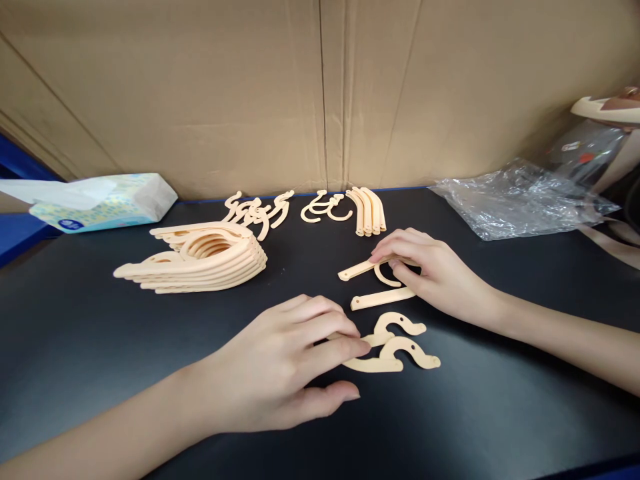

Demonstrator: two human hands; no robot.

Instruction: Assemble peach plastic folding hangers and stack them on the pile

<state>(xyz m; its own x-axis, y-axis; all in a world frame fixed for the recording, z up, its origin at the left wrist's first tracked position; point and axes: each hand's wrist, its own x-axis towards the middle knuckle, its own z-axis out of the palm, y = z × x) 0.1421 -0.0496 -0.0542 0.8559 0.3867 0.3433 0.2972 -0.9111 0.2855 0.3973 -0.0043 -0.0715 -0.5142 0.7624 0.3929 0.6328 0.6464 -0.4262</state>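
Observation:
My left hand [295, 360] lies palm down with fingers stretched and thumb apart. Its fingertips cover part of two beige curved plastic pieces with S-shaped hooks, which look like folding-hanger parts [373, 365]. Farther right, my right hand [430, 267] bends its fingers and thumb around a slim beige hanger arm [356, 270]. A small curved hook [387, 277] shows just under those fingers. Closer to me, another straight hanger arm [380, 298] lies flat, its right end beneath the hand.
A neat stack of beige hanger pieces [215, 263] stands left of centre. Behind it lie loose hooks [257, 212], with more hooks [325, 207] and several curved arms [367, 210] alongside. A tissue pack [105, 200] sits left, a clear plastic bag [520, 200] right. Cardboard [225, 87] walls the back.

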